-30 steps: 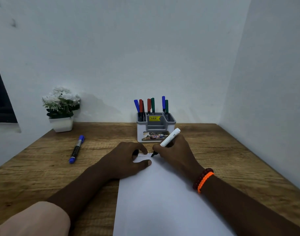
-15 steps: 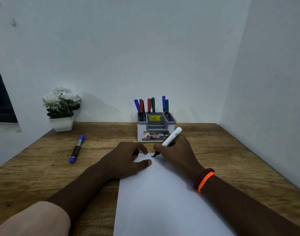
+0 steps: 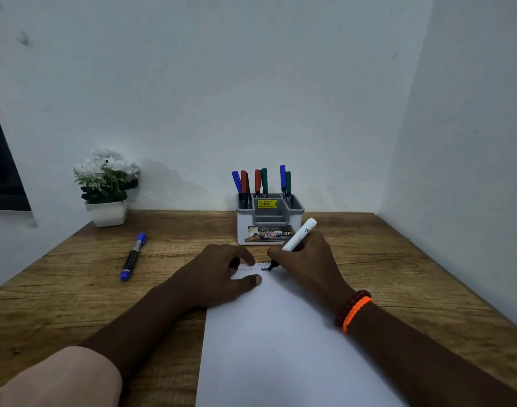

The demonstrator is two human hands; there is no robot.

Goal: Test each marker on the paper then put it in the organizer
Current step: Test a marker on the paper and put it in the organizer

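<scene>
We've only got the one view here, a wide-angle camera worn on the person's head, looking forward and down over the brown wood-grain table (image 3: 398, 259) into a corner of pale walls. It sits close above both forearms, with the white sheet of paper (image 3: 280, 348) running off the bottom edge.

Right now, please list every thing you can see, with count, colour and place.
white marker: 1, white body, black tip on the paper, in the right grip
paper: 1, white, on the table, zigzag marks at its far edge
organizer: 1, grey and white, back centre
markers in organizer: 6, blue, red, green
blue marker: 1, lying left of the paper
flower pot: 1, white, back left
table: 1, wooden
bracelets: 2, orange, dark red, right wrist
left hand: presses the paper
right hand: holds the white marker
</scene>
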